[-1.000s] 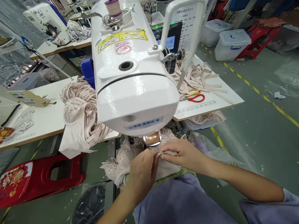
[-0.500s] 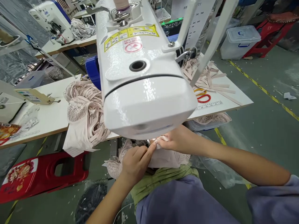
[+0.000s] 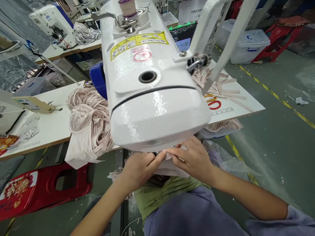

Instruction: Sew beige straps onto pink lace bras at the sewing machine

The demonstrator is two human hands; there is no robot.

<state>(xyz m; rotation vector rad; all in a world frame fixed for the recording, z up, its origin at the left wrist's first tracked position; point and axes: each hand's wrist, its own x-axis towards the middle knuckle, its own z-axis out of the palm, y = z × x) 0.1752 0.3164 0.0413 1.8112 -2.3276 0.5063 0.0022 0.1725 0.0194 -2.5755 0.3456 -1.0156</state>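
Here, seen from above, a person sits at a white sewing machine head (image 3: pixel 152 98) that fills the middle of the view and overhangs both hands. The left hand (image 3: pixel 137 167) and the right hand (image 3: pixel 194 160) meet fingertip to fingertip just under the machine's front end, over the lap. Between them lies a pale fabric piece (image 3: pixel 169 169). Each hand's grip is closed on its upper edge, the left pinching from the left and the right pressing from the right with fingers curled over it. The piece runs crosswise, left to right, and hangs down from the fingertips toward a green cloth (image 3: pixel 162 193) on the lap. Neither hand is nearer than the other, since both touch it. The needle area sits directly beyond the fingertips and is hidden by the machine head. On the worktop (image 3: pixel 49 124) to the left, a lace pile (image 3: pixel 88 121) spills over the near edge. To the right lie red-handled scissors (image 3: pixel 214 104) and loose fabric strips (image 3: pixel 216 86), well apart from the hands. A red stool (image 3: pixel 44 190) stands on the floor at lower left.
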